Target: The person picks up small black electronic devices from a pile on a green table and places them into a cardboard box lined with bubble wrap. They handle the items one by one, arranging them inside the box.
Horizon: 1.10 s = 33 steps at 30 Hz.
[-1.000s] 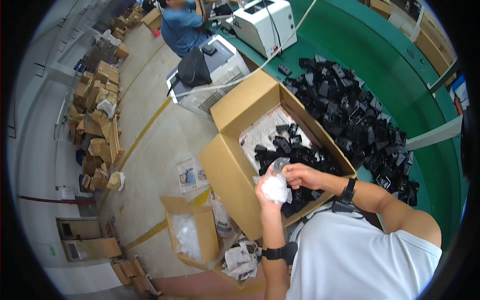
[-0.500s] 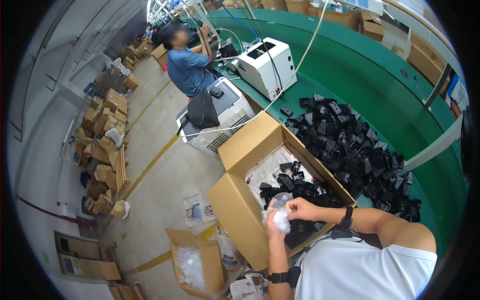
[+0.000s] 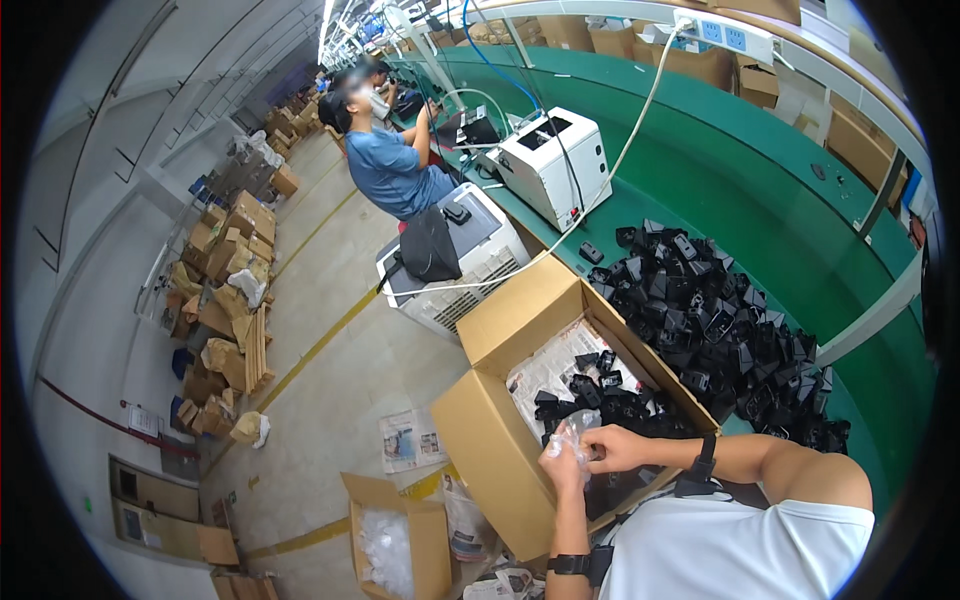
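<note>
A clear plastic bag (image 3: 579,424) is held between both hands over the open cardboard box (image 3: 484,424). My left hand (image 3: 562,465) has its fingers closed round the bag's near side. From the right, my right hand (image 3: 614,449) pinches the bag's edge, with its fingers bent. Whether anything lies inside the bag I cannot tell. Below and beyond the hands, black plastic housings (image 3: 622,400) lie loose in the box on a sheet of newspaper (image 3: 548,362). My forearms hide part of the box's near side.
A large heap of black plastic parts (image 3: 700,310) covers the green bench (image 3: 640,205) right of the box. A smaller carton of clear bags (image 3: 386,548) stands on the floor at left. Beyond are a white machine (image 3: 550,165), a grey-white cooler (image 3: 488,235) and a seated co-worker (image 3: 390,170).
The bag looks flatter and less bunched between my hands. The whole view has shifted slightly, and the co-worker's head and arms have changed position.
</note>
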Tool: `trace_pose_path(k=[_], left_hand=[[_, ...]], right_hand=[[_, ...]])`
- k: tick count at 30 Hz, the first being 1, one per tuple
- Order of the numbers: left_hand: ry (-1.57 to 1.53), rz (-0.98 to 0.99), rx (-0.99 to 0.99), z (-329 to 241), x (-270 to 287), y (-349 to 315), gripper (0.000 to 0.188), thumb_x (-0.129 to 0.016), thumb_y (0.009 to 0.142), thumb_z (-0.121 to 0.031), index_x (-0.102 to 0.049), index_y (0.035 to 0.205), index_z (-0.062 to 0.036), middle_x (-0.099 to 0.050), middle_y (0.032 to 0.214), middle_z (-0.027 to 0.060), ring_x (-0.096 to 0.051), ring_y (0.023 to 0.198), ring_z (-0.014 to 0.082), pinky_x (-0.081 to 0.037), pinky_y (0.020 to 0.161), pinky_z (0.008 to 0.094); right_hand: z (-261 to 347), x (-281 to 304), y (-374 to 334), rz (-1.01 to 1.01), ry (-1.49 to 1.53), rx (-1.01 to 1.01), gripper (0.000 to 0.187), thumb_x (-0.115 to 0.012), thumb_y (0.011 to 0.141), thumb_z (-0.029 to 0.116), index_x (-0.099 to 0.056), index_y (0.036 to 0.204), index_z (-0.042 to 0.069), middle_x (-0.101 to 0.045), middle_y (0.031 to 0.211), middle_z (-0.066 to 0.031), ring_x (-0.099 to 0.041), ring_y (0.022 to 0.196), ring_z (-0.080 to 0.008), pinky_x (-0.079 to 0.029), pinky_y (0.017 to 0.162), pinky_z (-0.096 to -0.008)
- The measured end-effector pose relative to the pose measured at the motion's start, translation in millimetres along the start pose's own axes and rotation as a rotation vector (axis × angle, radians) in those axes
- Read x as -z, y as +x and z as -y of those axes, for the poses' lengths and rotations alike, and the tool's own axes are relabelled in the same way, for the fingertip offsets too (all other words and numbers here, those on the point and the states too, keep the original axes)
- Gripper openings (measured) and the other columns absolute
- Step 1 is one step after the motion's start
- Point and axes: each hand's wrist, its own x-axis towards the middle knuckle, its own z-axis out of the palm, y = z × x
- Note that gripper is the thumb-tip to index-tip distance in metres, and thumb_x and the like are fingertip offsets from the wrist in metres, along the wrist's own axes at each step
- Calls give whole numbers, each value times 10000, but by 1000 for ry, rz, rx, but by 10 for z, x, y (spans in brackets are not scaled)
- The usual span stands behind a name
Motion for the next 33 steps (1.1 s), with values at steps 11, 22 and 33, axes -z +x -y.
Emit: trace_pose_path(k=[11,22,33], left_hand=[[-116,-199,358,121,-189,176,169,-742,791,-140,-635,842,-19,-641,787,69,-604,581,168,-483,466,328],[-591,149,277,-48,-96,207,269,-437,884,-199,-604,1013,-33,-639,950,111,-635,871,254,-531,763,392],[-376,88,84,-104,-150,-68,321,-515,866,-8,-526,1186,6,-624,1072,121,-622,980,222,-501,866,377]], right_hand=[[-108,11,-16,88,-383,86,272,-676,745,219,-504,885,62,-549,813,-137,-606,764,-371,-497,633,-459],[241,-92,252,-205,-480,120,70,-608,700,98,-543,720,83,-523,683,-89,-585,624,-332,-459,513,-448],[-206,-115,377,-361,-315,-37,175,-586,693,110,-454,616,25,-454,561,-182,-476,526,-369,-370,489,-415]])
